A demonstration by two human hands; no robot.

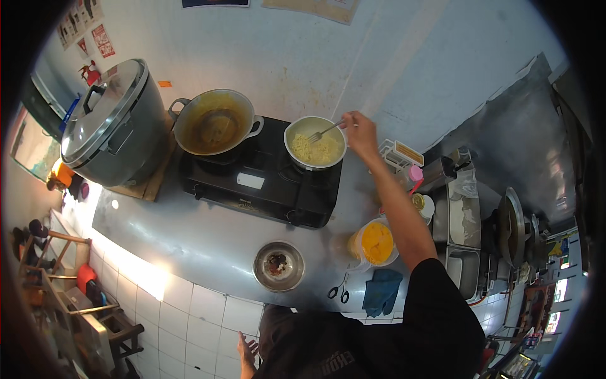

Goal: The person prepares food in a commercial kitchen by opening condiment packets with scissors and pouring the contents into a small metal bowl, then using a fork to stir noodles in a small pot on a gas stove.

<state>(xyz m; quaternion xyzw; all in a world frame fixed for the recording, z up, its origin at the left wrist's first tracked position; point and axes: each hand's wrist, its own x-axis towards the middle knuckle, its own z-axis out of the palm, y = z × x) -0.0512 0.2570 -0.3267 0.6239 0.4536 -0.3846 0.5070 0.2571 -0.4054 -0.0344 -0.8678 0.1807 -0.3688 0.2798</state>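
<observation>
My right hand [360, 132] grips the handle end of a metal fork [323, 134] over the right side of the stove. The tines reach down to yellow noodles [310, 150] in a small white-walled pot [294, 127]. That pot sits on the right burner of a black two-burner gas stove [265, 189]. Down at my side, apart from the table, my left hand [246, 349] hangs with its fingers apart and nothing visible in it. A steel bowl [297, 279] near the front edge holds dark and reddish seasoning [277, 264].
A wide pan [215, 128] with brown residue occupies the left burner. Beyond it stands a large lidded pot [128, 137] on a wooden board. Scissors [339, 293], a blue cloth [381, 291] and a container of orange-yellow contents [377, 242] lie at front right. Steel bins [461, 270] flank the table's right.
</observation>
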